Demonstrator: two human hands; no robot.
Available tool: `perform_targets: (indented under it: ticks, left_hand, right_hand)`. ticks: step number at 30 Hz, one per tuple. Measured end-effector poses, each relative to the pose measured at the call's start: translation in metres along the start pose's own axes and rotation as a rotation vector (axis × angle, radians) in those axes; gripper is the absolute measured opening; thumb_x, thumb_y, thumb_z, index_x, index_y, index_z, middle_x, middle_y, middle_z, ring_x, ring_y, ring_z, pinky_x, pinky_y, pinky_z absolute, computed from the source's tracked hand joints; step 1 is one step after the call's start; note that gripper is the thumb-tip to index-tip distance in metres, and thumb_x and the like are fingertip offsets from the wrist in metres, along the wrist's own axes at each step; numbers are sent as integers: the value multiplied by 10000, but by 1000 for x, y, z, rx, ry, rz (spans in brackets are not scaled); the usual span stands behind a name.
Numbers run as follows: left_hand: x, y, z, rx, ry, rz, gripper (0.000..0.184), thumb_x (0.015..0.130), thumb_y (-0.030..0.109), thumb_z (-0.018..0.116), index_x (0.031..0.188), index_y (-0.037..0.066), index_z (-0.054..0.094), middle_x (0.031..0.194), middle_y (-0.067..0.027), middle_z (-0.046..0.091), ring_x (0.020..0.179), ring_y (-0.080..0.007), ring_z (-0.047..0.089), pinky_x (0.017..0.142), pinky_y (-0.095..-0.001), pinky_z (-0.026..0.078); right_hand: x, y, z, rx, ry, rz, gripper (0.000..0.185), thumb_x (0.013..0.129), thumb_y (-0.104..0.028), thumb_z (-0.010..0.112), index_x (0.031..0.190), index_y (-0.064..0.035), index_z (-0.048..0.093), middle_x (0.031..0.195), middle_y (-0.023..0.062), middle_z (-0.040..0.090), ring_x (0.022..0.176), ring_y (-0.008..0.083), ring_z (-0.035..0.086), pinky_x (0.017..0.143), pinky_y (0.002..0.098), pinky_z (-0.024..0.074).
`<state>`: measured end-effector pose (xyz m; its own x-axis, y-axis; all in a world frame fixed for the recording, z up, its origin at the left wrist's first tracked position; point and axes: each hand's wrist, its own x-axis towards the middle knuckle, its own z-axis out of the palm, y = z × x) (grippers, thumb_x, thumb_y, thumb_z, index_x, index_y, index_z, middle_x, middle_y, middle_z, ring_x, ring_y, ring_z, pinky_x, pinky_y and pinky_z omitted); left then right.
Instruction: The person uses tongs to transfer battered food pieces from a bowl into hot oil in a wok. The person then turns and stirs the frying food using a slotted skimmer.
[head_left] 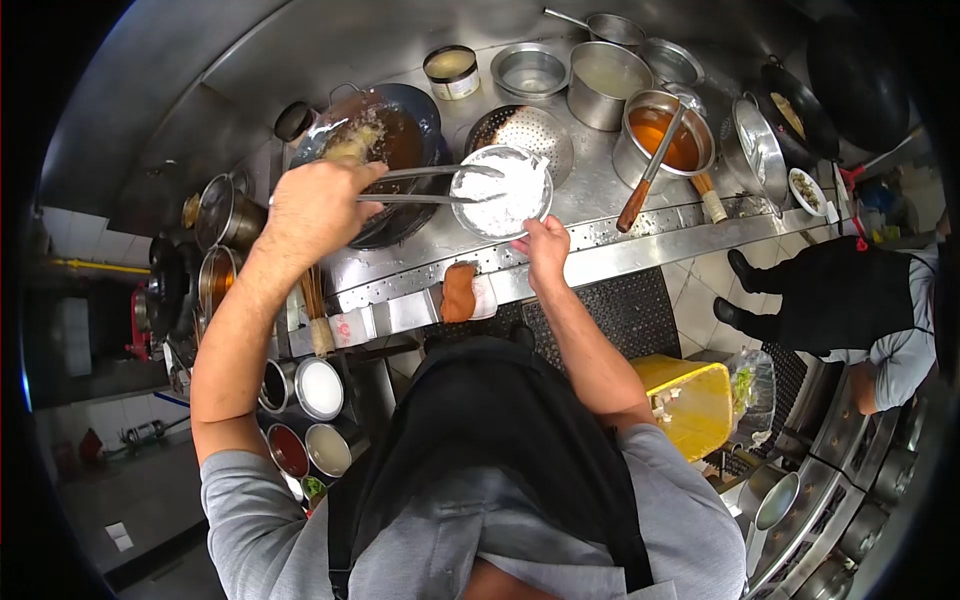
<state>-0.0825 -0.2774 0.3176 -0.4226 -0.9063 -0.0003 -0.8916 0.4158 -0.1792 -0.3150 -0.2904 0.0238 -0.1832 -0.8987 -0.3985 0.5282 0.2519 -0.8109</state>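
Observation:
My left hand (318, 212) is closed around the handles of long metal tongs (425, 198), whose far ends reach into a metal bowl (460, 212). White powder (505, 195) fills much of that bowl; whether the tongs grip anything in it is hidden. With its fingers at the near right rim, my right hand (546, 248) holds the bowl over the steel counter. Just beyond my left hand, a dark wok (425, 110) contains brown oil (395, 135) with pale food (355, 140) bubbling at its left side. A perforated pan (555, 150) lies partly behind the bowl.
A pot of orange liquid (650, 125) with a wooden-handled tool (640, 200) across it stands at right. Behind are a steel pot (605, 88), a basin (530, 72) and a can (452, 75). An orange cloth (459, 292) lies on the front edge. Another person (850, 300) is at far right.

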Motion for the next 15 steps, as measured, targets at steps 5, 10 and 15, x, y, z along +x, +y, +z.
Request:
perform_targets:
  ticks: [5,10,15]
  left_hand:
    - [18,24,2,23,-64,41,421,755,259,780,1143,129,684,935,-78,691,881,-286,680,739,-399,546]
    - [21,13,-7,-25,-11,76,380,763,255,772,1116,131,705,975,-84,710,908,-290,677,768,-401,545]
    - [6,0,-36,-33,-20,-40,388,776,233,762,1144,125,700,1044,-88,710,939,-304,671,803,-412,535]
  right_hand:
    - [1,2,3,-4,-18,-17,46,880,-53,588,847,-21,595,822,84,668,676,167,652,619,312,574]
    - [-2,-2,6,51,0,-35,99,857,-53,595,770,-20,563,718,52,591,600,132,584,551,293,568]
    - [2,4,3,14,-6,-2,38,878,-47,577,887,-17,599,827,86,672,674,168,649,613,314,572]
